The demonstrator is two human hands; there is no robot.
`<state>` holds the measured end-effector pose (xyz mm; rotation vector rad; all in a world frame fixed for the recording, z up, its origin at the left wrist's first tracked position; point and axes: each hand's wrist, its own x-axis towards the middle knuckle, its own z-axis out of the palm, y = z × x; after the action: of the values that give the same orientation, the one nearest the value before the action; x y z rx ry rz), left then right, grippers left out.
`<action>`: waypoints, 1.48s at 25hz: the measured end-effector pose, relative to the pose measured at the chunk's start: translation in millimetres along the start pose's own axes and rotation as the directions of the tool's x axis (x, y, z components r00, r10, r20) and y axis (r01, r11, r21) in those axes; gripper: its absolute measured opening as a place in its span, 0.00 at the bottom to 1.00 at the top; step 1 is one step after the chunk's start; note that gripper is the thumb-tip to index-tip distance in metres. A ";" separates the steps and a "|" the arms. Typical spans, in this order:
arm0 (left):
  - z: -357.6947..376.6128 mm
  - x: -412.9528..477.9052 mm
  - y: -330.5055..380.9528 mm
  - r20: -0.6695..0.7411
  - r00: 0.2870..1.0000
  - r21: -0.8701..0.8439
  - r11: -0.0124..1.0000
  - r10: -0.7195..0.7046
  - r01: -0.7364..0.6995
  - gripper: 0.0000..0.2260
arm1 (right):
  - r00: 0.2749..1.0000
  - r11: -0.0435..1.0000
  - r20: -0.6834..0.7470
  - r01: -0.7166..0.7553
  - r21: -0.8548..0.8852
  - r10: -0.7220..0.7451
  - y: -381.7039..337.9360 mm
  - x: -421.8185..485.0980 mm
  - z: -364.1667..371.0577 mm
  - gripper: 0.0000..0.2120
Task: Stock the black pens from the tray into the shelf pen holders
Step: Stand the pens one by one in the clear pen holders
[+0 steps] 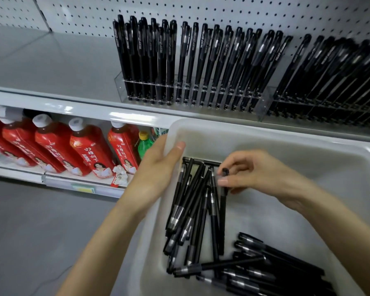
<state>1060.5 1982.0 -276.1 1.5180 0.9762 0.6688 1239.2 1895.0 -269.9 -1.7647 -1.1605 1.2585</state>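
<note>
A white plastic tray point(297, 146) sits below the shelf edge with several loose black pens point(192, 210) piled inside. My left hand point(158, 167) grips the tray's left rim, thumb over the edge. Inside the tray, my right hand point(254, 174) pinches the top end of one black pen point(223, 210) between thumb and fingers. Above, on the grey shelf, a clear acrylic pen holder point(120, 88) holds several upright black pens point(179, 60). A second holder point(329, 107) to the right is also packed with pens.
White pegboard point(201, 9) backs the shelf. The left part of the shelf surface point(51, 65) is bare grey. On the lower shelf stand red-labelled bottles point(90, 152) and a green bottle point(144, 144). Grey floor point(30, 231) lies at lower left.
</note>
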 end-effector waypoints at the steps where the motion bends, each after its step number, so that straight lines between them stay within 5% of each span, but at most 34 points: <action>1: 0.3 -0.3 -0.5 -0.027 0.999 0.037 0.999 0.024 -0.023 0.08 | 0.999 0.999 -0.030 0.030 0.025 -0.029 -4.8 -1.1 -1.0 0.08; 4: -3.5 -6.1 3.3 -0.189 0.935 0.329 0.916 0.300 -0.228 0.18 | 0.982 0.983 -0.123 0.156 0.098 -0.144 -26.1 -3.8 -4.2 0.12; 7: -3.6 -18.8 20.7 -0.125 0.868 0.415 0.820 0.481 -0.394 0.19 | 0.929 0.944 -0.231 0.317 0.090 -0.289 -60.4 -5.2 -11.1 0.13; 12: 4.2 -24.3 36.2 -0.090 0.863 0.292 0.842 0.497 -0.454 0.07 | 0.791 0.823 -0.350 0.561 0.087 -0.502 -116.0 -2.4 -6.0 0.14; 15: -3.2 -18.0 43.1 -0.156 0.892 0.157 0.902 0.424 -0.402 0.11 | 0.711 0.767 -0.373 0.641 -0.003 -0.596 -129.0 3.1 6.7 0.14; 20: -22.9 -8.7 50.6 -0.161 0.882 0.165 0.893 0.443 -0.418 0.06 | 0.689 0.750 -0.381 0.662 -0.016 -0.616 -138.5 10.6 10.4 0.14; 25: -66.0 32.1 33.3 -0.316 0.857 0.365 0.886 0.408 -0.287 0.31 | 0.557 0.725 -0.533 0.667 -0.170 -0.637 -154.0 30.7 -12.4 0.15; 29: -90.7 70.4 9.8 -0.286 0.892 0.525 0.836 0.349 -0.159 0.32 | 0.452 0.716 -0.618 0.641 -0.277 -0.644 -157.7 56.6 -18.6 0.17; 37: -91.7 98.0 -14.0 -0.219 0.923 0.396 0.893 0.316 -0.212 0.33 | 0.439 0.737 -0.629 0.579 -0.349 -0.642 -150.6 88.8 -12.2 0.18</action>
<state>1028.1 2112.8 -283.3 1.9495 1.1627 0.9576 1221.2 2034.1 -164.7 -1.4211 -1.1811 0.0170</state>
